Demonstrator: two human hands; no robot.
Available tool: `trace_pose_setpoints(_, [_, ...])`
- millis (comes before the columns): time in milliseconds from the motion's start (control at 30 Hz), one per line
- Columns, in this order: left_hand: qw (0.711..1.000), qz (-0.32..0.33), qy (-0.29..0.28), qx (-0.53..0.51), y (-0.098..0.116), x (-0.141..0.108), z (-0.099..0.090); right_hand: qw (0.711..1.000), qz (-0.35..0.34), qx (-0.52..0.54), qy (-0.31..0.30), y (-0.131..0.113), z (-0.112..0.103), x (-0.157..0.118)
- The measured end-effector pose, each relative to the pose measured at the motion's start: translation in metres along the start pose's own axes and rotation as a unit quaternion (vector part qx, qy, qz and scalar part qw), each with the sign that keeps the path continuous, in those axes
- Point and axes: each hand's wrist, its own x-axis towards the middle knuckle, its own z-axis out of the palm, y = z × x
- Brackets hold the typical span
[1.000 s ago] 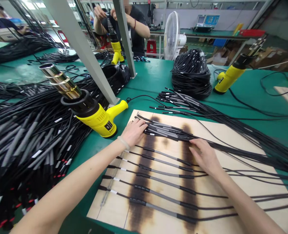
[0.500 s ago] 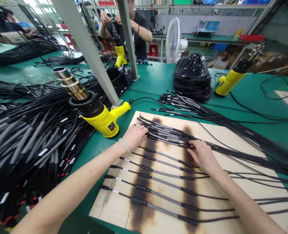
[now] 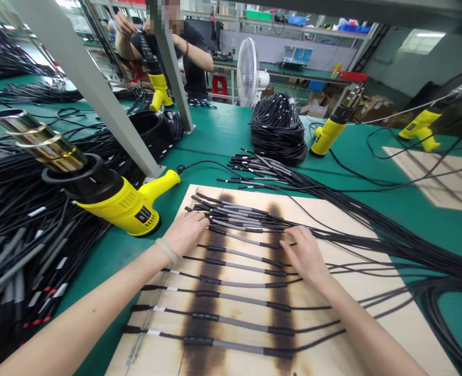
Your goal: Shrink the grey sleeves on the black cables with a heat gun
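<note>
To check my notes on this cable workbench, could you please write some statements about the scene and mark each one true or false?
1. The right hand touches thin black cables on a burn-marked wooden board. True.
2. The yellow heat gun with a metal nozzle stands on the wooden board. False: it stands on the green table, left of the board.
3. A white electric fan stands behind a round coil of black cable. True.
4. The left hand wears a dark glove. False: it is bare, with a pale band at the wrist.
</note>
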Motion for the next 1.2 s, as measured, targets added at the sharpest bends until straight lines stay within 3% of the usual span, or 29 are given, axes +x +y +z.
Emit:
trace_pose_setpoints(167, [1.0,-0.018,-0.012,0.0,-0.001,0.003,0.0,0.998,0.028,-0.041,0.048,0.026,-0.005,0.01])
trace_pose_setpoints(333, [0.999,-0.045,-0.008,0.015,0.0,0.007,0.0,0.996,0.005,0.019,0.092,0.016,-0.016,0.001])
trace_pose_setpoints(400, [0.999,-0.048,0.011,0.015,0.004,0.01,-0.003,0.992,0.024,0.11,0.065,0.002,-0.015,-0.003])
trace_pose_setpoints(533, [0.999,-0.035,0.03,-0.002,0.012,0.017,-0.011,0.956,0.087,0.274,-0.064,-0.029,-0.001,0.004])
trace_pose_setpoints(700, [0.999,0.004,0.016,-0.038,0.013,0.022,-0.012,0.926,0.111,0.351,-0.079,-0.046,0.003,0.015])
trace_pose_setpoints(800, [0.999,0.014,0.029,-0.035,0.009,0.018,-0.012,0.915,0.099,0.365,-0.142,-0.042,0.003,0.01])
trace_pose_setpoints(900, [0.999,0.009,0.038,-0.023,0.002,0.009,-0.014,0.934,0.061,0.31,-0.168,-0.036,0.009,0.009])
trace_pose_setpoints(1000, [0.998,-0.011,0.033,-0.053,-0.008,-0.001,-0.016,0.965,0.017,0.249,-0.086,-0.031,0.018,0.016])
trace_pose_setpoints(1067, [0.996,-0.005,0.021,-0.091,-0.014,-0.009,-0.017,0.969,-0.003,0.239,-0.061,-0.031,0.022,0.021])
trace_pose_setpoints(1200, [0.99,0.026,0.001,-0.141,-0.016,-0.023,-0.019,0.97,-0.034,0.23,-0.077,-0.035,0.02,0.016])
